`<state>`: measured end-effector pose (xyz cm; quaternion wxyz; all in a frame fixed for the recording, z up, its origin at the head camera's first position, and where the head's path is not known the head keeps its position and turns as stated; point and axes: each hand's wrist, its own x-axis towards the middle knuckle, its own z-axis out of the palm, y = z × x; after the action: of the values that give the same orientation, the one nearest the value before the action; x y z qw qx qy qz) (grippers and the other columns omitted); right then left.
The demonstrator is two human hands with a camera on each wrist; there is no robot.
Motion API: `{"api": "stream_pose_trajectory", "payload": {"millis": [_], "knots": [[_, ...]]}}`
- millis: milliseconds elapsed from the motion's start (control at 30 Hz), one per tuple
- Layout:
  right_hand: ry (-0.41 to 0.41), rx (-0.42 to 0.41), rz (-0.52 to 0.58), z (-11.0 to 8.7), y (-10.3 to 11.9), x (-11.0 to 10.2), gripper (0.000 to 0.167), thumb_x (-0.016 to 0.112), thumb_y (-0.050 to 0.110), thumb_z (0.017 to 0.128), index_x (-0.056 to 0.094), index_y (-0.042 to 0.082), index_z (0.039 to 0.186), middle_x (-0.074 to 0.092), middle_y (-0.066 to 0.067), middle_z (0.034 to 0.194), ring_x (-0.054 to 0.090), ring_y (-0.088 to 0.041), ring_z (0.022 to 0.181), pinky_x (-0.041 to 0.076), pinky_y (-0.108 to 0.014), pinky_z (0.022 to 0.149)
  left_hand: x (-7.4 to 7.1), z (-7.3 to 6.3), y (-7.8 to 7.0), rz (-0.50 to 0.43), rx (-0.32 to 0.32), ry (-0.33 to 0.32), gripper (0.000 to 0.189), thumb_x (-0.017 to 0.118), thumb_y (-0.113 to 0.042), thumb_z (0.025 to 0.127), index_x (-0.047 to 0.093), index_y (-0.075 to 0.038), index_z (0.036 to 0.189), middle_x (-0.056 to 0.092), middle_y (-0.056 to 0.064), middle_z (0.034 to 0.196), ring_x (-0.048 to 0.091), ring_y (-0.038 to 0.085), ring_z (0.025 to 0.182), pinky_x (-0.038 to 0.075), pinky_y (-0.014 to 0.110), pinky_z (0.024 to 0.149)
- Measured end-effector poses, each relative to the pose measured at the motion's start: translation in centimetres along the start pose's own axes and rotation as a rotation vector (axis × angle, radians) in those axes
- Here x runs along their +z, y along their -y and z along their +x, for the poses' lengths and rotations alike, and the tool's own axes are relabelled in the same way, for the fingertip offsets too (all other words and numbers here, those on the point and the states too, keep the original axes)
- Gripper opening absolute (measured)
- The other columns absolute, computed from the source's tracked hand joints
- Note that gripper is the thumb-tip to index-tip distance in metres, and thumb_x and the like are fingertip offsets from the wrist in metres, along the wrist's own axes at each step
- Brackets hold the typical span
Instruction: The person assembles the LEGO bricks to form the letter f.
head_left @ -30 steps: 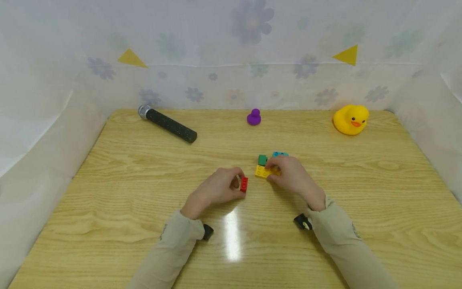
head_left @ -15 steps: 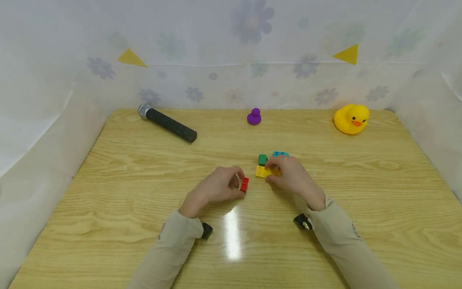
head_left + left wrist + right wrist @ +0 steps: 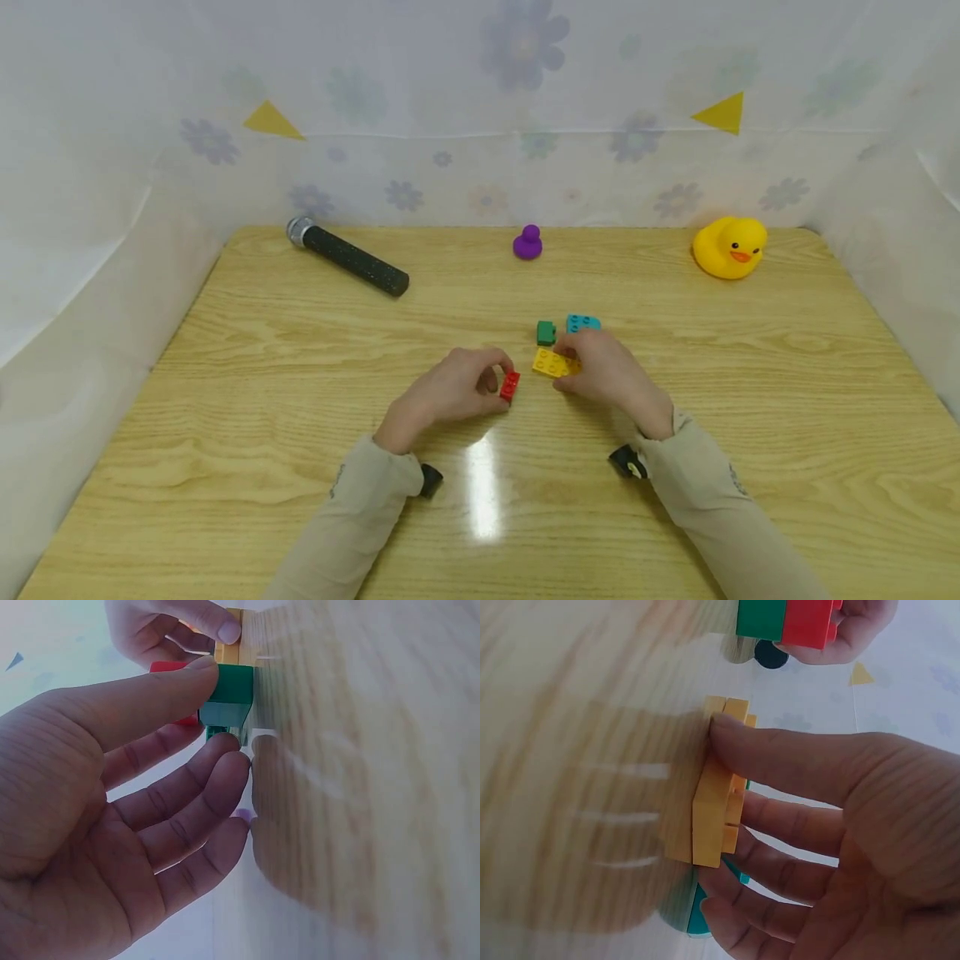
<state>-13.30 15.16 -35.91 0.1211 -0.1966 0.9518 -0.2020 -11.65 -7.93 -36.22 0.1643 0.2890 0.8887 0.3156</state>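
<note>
In the head view my left hand (image 3: pixel 453 385) pinches a red toy brick (image 3: pixel 510 386) between thumb and fingers. The right wrist view shows a green brick (image 3: pixel 761 618) joined under this red brick (image 3: pixel 806 622). My right hand (image 3: pixel 611 375) grips a studded yellow brick (image 3: pixel 551 363) close over the table, thumb on its near side and fingers on the far side. Its right end is hidden by the hand. Just behind lies another green brick (image 3: pixel 546 333), tipped with its studs facing right. A blue brick (image 3: pixel 582 322) sits beyond my right fingers, partly covered by them.
Along the back of the wooden table (image 3: pixel 225 375) lie a black microphone (image 3: pixel 352 258) at left, a small purple knobbed piece (image 3: pixel 528 243) in the middle and a yellow rubber duck (image 3: pixel 729 248) at right. White flowered cloth (image 3: pixel 450 100) encloses the back and sides.
The yellow brick has shifted slightly toward me and turned a little, and more of the blue brick shows. The red brick has tilted slightly in my left hand, which is nearly still.
</note>
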Motion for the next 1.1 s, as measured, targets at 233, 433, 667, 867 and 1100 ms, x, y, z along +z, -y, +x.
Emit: {"api": "stream_pose_trajectory", "payload": {"millis": [233, 433, 667, 867, 1100], "knots": [[-0.002, -0.01, 0.002, -0.1, 0.0, 0.0, 0.033, 0.079, 0.015, 0.079, 0.067, -0.001, 0.105, 0.066, -0.011, 0.098, 0.059, -0.026, 0.09, 0.048, -0.046, 0.083, 0.0, 0.0, 0.1, -0.005, 0.001, 0.023, 0.035, 0.077, -0.013, 0.082, 0.06, -0.011, 0.113, 0.064, 0.0, 0.087, 0.058, 0.012, 0.079, 0.049, 0.027, 0.073], [-0.044, -0.036, 0.067, -0.2, -0.1, -0.1, 0.029, 0.078, 0.015, 0.079, 0.066, 0.001, 0.101, 0.065, -0.01, 0.094, 0.058, -0.026, 0.087, 0.049, -0.043, 0.079, 0.0, 0.0, 0.2, 0.003, -0.003, 0.026, 0.033, 0.076, -0.014, 0.083, 0.06, -0.012, 0.112, 0.065, 0.001, 0.088, 0.059, 0.013, 0.08, 0.049, 0.028, 0.075], [-0.151, -0.123, 0.122, -0.4, 0.6, -0.6, 0.031, 0.08, 0.013, 0.076, 0.067, 0.002, 0.102, 0.065, -0.009, 0.095, 0.057, -0.025, 0.084, 0.049, -0.04, 0.075, 0.0, 0.0, 0.3, -0.006, -0.041, -0.011, 0.034, 0.077, -0.018, 0.082, 0.06, -0.01, 0.11, 0.065, 0.0, 0.087, 0.059, 0.011, 0.078, 0.049, 0.028, 0.073], [-0.249, -0.267, 0.174, -0.5, 1.3, -0.6, 0.033, 0.082, 0.009, 0.073, 0.069, 0.003, 0.103, 0.066, -0.006, 0.094, 0.057, -0.021, 0.08, 0.048, -0.036, 0.068, 0.1, 0.0, 0.4, -0.018, -0.055, -0.024, 0.031, 0.078, -0.018, 0.082, 0.059, -0.009, 0.106, 0.064, -0.002, 0.082, 0.058, 0.01, 0.073, 0.048, 0.026, 0.07], [-0.242, -0.38, 0.245, -0.7, 2.1, 0.0, 0.031, 0.081, 0.009, 0.075, 0.069, 0.006, 0.104, 0.065, -0.002, 0.093, 0.054, -0.016, 0.079, 0.049, -0.035, 0.064, 0.3, 0.1, 0.5, -0.033, -0.066, -0.026, 0.034, 0.078, -0.022, 0.082, 0.056, -0.01, 0.105, 0.063, -0.003, 0.082, 0.057, 0.01, 0.071, 0.048, 0.025, 0.067]]}}
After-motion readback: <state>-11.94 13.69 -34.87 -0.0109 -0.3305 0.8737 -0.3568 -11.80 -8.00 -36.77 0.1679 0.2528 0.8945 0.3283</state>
